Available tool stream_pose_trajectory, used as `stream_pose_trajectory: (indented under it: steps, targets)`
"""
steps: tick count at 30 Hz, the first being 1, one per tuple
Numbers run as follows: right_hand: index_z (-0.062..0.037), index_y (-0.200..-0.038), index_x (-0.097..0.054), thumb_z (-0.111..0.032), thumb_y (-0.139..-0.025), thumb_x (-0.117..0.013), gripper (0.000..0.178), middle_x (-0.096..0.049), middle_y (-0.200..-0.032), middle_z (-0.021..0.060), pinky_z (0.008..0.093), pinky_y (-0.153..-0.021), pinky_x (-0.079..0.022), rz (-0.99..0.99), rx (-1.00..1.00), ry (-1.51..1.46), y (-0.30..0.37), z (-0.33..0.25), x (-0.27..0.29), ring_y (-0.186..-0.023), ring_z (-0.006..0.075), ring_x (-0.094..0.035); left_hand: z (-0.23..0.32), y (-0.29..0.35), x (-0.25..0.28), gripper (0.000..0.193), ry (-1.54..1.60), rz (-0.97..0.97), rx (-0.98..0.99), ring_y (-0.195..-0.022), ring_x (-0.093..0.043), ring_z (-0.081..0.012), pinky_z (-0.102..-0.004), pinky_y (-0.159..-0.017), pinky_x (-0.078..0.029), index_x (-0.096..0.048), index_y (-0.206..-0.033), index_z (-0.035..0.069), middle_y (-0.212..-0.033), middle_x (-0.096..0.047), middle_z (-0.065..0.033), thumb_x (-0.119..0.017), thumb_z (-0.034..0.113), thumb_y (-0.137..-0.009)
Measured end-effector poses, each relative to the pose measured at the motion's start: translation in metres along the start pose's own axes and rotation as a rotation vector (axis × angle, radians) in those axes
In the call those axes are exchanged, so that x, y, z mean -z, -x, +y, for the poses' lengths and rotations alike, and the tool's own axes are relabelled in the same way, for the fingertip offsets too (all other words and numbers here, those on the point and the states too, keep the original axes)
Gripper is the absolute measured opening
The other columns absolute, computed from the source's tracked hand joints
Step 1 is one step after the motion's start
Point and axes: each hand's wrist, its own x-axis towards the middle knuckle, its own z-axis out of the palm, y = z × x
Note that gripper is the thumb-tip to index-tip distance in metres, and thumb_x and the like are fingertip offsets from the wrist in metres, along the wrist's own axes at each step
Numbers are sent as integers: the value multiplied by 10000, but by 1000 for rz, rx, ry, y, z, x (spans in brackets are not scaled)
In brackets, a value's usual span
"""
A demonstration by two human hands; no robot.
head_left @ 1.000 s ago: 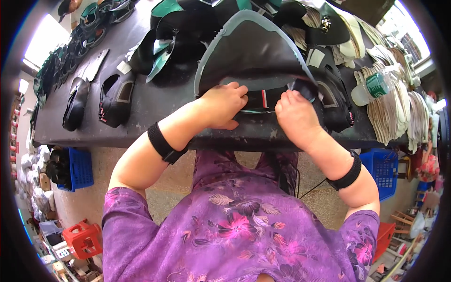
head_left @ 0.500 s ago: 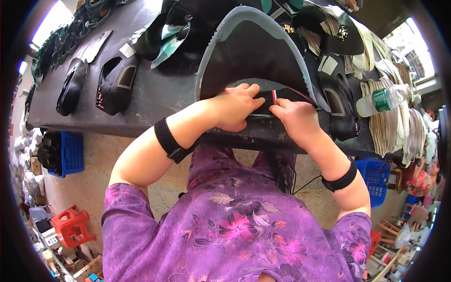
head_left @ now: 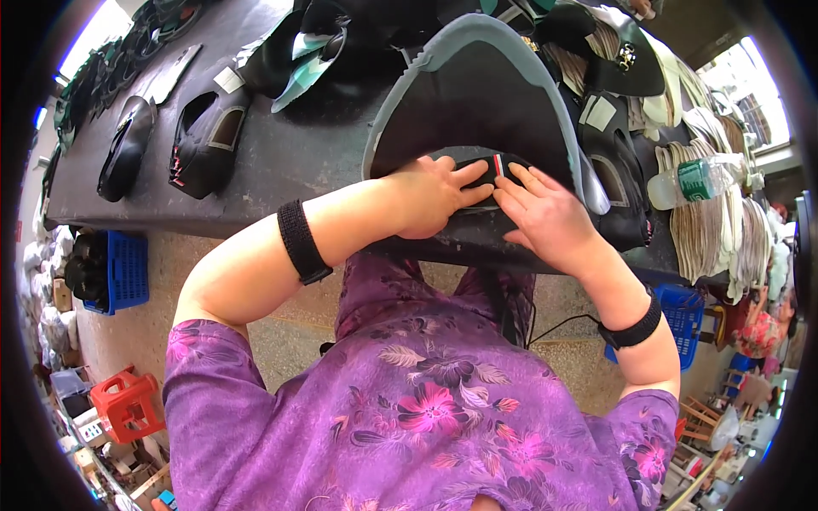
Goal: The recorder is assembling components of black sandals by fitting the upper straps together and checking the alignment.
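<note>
At the near edge of the dark table, my left hand (head_left: pixel 430 194) has its fingers stretched out over a black piece (head_left: pixel 477 176), most of which is hidden. A short strip striped red and white (head_left: pixel 498 164) lies on that piece between my hands. My right hand (head_left: pixel 550 211) comes from the other side, its fingers straight and a little spread, the fingertips touching the black piece close to the strip. Nothing shows gripped in either hand. A large dark arched panel with a grey edge (head_left: pixel 388 94) blocks the view just beyond my fingers.
Black shoe uppers (head_left: pixel 209 140) stand at the left, another (head_left: pixel 618 192) at the right. Stacks of pale fabric pieces (head_left: pixel 711 234) and a plastic bottle with a green label (head_left: pixel 694 181) are farther right. Blue crates (head_left: pixel 128 271) and a red stool (head_left: pixel 128 404) stand on the floor.
My right hand has gone from pinching near the striped strip to stretched fingers laid beside it. My left fingers have straightened toward the strip.
</note>
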Motion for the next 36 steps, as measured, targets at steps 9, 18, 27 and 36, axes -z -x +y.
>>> stream_pose_trajectory:
  steps: [9,18,27,36]
  targets:
    - [-31,-773,-541,-112,-654,-534,144,-585,-758,89,268,-713,-448,149,98,180,-9,2,-8,-784,192,-587,5,-10,4,531,-172,-92,24,-885,-532,-207,-292,-741,-427,-447,-1220,94,-1251,-451,-86,-562,148,-704]
    - [-101,-646,-463,-122,-631,-548,89,-525,-544,28,280,-592,-440,171,129,114,-8,13,-13,-544,189,-564,13,23,4,375,-337,197,58,-1019,-508,-214,-289,-851,-403,-501,-1039,-14,-1055,-540,-120,-527,133,-694]
    - [-75,-833,-498,-205,-702,-634,229,-542,-707,56,338,-615,-471,203,-163,-44,-28,-1,-15,-704,230,-569,26,5,52,138,-521,229,16,-781,-549,-176,-257,-688,-438,-500,-728,66,-714,-537,-31,-548,124,-613]
    - [38,-916,-580,-128,-710,-651,274,-597,-955,146,322,-745,-448,-392,58,-849,30,9,75,-850,264,-577,-12,28,127,161,316,246,-220,-717,-568,-236,-333,-711,-434,-585,-873,61,-721,-589,-83,-614,103,-720]
